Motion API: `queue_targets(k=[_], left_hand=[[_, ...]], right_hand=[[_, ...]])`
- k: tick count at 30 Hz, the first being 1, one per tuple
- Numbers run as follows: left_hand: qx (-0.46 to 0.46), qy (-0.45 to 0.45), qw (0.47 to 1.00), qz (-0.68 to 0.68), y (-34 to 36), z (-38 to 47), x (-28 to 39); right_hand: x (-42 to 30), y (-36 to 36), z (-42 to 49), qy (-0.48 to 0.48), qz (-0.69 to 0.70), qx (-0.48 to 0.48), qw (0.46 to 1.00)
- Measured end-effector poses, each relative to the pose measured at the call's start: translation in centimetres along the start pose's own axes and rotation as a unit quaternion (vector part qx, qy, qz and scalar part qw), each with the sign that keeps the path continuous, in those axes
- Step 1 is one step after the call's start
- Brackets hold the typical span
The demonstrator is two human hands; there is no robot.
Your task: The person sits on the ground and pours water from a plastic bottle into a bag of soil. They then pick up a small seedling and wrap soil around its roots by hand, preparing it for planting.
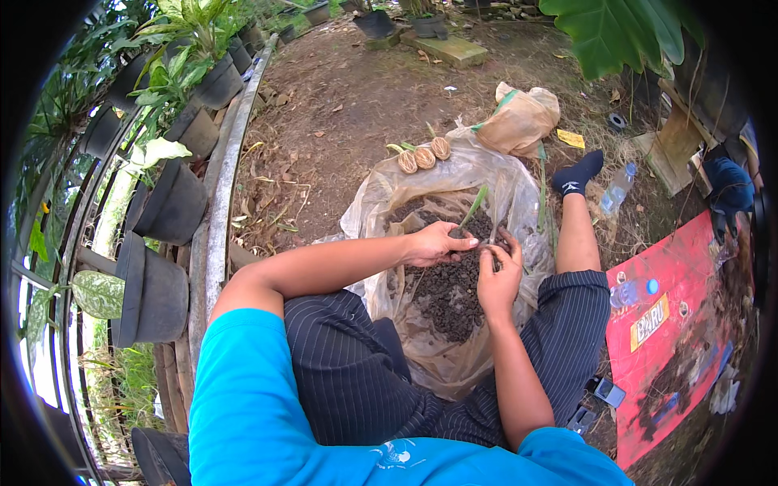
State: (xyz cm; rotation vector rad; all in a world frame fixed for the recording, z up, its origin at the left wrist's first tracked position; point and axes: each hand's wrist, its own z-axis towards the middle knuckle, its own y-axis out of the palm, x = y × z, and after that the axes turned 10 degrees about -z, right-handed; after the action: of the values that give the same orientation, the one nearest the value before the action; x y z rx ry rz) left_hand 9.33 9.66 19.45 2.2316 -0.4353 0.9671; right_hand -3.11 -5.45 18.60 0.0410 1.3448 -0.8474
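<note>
My left hand (439,244) is closed on the base of a green plant cutting (475,206), whose leaf points up and to the right. Close beside it, my right hand (499,276) pinches a thin pale strand (493,229), its fingertips near the left thumb. Both hands are over dark crumbly soil (453,297) in an open clear plastic bag (389,182) between my legs. Three balls wrapped in pale fibre, with green shoots, lie in a row at the bag's far edge; the nearest is a wrapped ball (407,161).
Black plant pots (155,291) line a wooden rack on the left. A tied plastic sack (523,121) lies beyond the bag. At right are a plastic bottle (618,188), a red banner sheet (668,328) with another bottle (632,293), and a small device (609,392).
</note>
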Motion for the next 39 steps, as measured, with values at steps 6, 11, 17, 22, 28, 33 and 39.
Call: queue_targets(k=[6, 11, 17, 22, 28, 33, 39], left_hand=[[0.000, -0.006, 0.998, 0.065, -0.2, -0.2, -0.6], [0.000, 0.001, 0.981, 0.195, 0.6, -1.0, -0.3], [0.013, 0.035, 0.978, 0.205, 1.5, -1.1, 0.3], [0.071, 0.028, 0.973, 0.217, 2.2, -1.6, 1.1], [0.130, 0.037, 0.984, 0.117, 1.8, -1.3, 1.2], [0.007, -0.001, 0.992, -0.126, 0.7, -1.1, 1.9], [-0.044, 0.056, 0.996, -0.062, 0.6, -0.5, 0.8]], right_hand=[[0.4, -1.5, 1.2, 0.019, 0.009, 0.029, 0.999], [0.6, -1.5, 1.4, 0.037, 0.026, 0.019, 0.999], [1.2, -1.0, 1.2, 0.037, 0.030, 0.001, 0.999], [1.6, -0.7, 1.3, 0.037, 0.016, -0.003, 0.999], [1.6, -0.1, 0.7, 0.044, 0.033, -0.036, 0.998], [2.6, 0.9, 0.5, 0.027, 0.021, -0.043, 0.998], [4.8, 3.5, 0.6, 0.186, 0.218, -0.120, 0.950]])
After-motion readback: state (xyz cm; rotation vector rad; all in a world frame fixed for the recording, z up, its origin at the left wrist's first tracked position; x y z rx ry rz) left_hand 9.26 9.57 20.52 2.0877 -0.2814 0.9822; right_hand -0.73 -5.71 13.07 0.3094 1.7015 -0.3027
